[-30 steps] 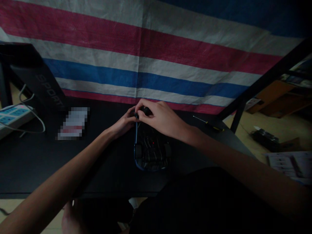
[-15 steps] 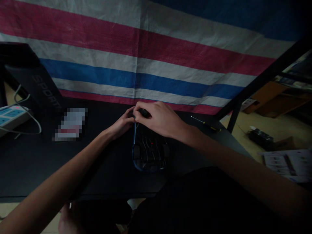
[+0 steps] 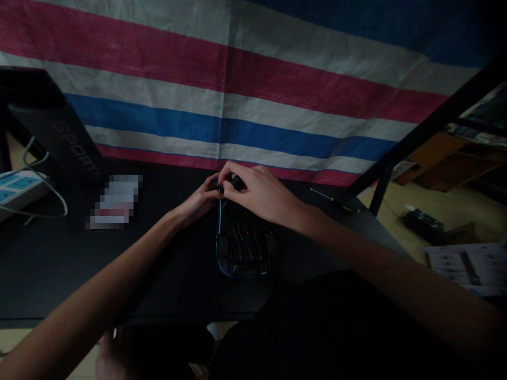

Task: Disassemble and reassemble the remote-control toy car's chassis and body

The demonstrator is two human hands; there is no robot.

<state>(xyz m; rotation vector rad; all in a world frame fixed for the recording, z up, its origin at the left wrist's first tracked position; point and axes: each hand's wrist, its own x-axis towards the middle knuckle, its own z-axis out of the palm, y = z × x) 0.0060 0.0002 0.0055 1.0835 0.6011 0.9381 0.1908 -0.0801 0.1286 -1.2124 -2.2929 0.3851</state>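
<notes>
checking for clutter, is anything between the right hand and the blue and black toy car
Nothing visible, except the small rounded black object held in the right hand, over the far end of the upturned blue-and-black toy car.

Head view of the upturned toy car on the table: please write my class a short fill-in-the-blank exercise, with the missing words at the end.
1. A small ____ dot shows on the black underside of the blue-edged toy car.
2. In the picture, the thin screwdriver with the black-and-yellow handle lies to the ____ of the car.
3. The bare right hand is at the car's ____ (near or far) end.

Missing words: red; right; far.
</notes>
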